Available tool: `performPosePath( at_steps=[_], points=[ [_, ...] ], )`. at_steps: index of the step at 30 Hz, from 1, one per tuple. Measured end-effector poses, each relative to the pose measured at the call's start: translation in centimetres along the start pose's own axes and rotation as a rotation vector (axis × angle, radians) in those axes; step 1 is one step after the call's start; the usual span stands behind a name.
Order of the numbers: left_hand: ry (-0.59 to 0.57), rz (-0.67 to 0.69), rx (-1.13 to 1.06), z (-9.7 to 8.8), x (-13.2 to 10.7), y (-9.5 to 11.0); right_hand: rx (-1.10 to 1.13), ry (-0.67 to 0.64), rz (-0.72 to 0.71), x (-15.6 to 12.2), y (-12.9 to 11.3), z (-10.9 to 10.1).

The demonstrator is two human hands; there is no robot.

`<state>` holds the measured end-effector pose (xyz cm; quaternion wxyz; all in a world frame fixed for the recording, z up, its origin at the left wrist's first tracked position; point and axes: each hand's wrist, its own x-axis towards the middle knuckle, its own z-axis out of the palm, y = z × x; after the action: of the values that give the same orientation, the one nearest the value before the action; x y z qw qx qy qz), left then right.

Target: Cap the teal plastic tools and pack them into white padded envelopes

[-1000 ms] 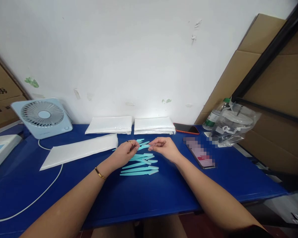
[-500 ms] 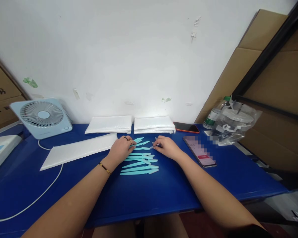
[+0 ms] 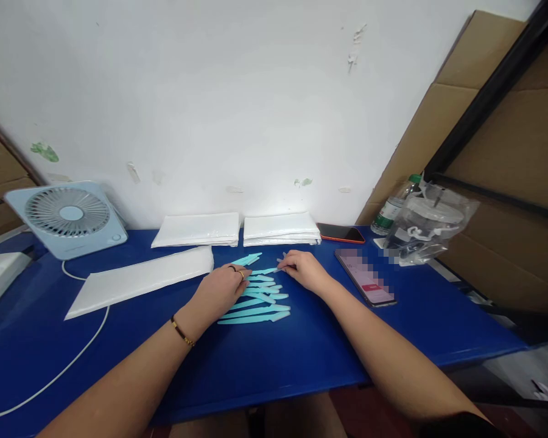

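Observation:
Several turquoise eyebrow razors (image 3: 256, 319) lie in a loose column on the blue table, most with their heads pointing right. My left hand (image 3: 226, 287), with rings and a bracelet, reaches over their handles and grips one razor (image 3: 265, 271) between thumb and fingers. That razor's head points at my right hand (image 3: 305, 269), which pinches a small translucent blade cap (image 3: 279, 268) at the razor's tip. Whether the cap sits on the blade I cannot tell. Farther back, a couple of razors (image 3: 248, 260) lie beyond my left fingers.
A long white padded sleeve (image 3: 137, 283) lies left of my hand. Two white stacks (image 3: 196, 230) stand along the wall. A fan (image 3: 70, 216) with its cable is at the left. To the right are two phones (image 3: 368, 280), a bottle (image 3: 388, 214) and a bagged cup (image 3: 432, 225).
My left hand has moved toward me, off the far razors, and now grips a nearer one. That razor's head meets my right fingertips. The view has shifted slightly.

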<state>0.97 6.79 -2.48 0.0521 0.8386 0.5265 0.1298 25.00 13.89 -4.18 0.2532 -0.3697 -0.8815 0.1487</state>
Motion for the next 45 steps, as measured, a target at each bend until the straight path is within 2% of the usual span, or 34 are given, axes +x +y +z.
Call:
performPosePath(
  at_steps=[5, 10, 12, 16, 18, 21, 24, 28, 32, 37, 45],
  points=[
    [-0.082, -0.010, -0.023, -0.5, -0.6, 1.6, 0.043, -0.015, -0.046, 0.1, -0.3, 0.2],
    [-0.161, 0.004, -0.077, -1.0, -0.9, 1.9, 0.145, -0.112, -0.064, -0.3, -0.7, -0.6],
    [-0.137, -0.008, -0.100, -1.1, -0.9, 1.4, 0.153, -0.117, -0.033, -0.5, -0.6, -1.1],
    [0.052, -0.070, -0.039, -0.8, -0.1, -0.4, 0.024, 0.044, 0.106, -0.3, 0.2, -1.4],
    [0.107, -0.125, 0.025, -0.6, 0.4, -1.5, -0.051, 0.084, 0.154, 0.0, 0.6, -1.1],
    [0.106, -0.168, 0.074, -0.4, 1.0, -2.7, -0.084, 0.077, 0.181, 0.3, 1.2, -0.2],
    [0.096, -0.153, 0.124, -0.5, 1.1, -3.1, -0.037, 0.067, 0.215, 0.5, 1.3, 0.4],
    [0.132, -0.113, 0.144, -0.7, 0.9, -2.8, 0.014, 0.058, 0.204, 0.4, 1.0, 0.2],
    [0.085, -0.053, 0.080, -0.4, 0.9, -2.3, 0.070, -0.006, 0.176, 0.2, 0.3, -0.2],
    [0.089, -0.027, 0.031, 0.3, 1.4, -2.0, 0.137, -0.016, 0.135, 0.3, -0.3, 0.0],
    [0.086, -0.026, 0.050, 0.5, 1.7, -1.9, 0.120, -0.023, 0.065, 0.7, -1.1, 0.5]
  ],
)
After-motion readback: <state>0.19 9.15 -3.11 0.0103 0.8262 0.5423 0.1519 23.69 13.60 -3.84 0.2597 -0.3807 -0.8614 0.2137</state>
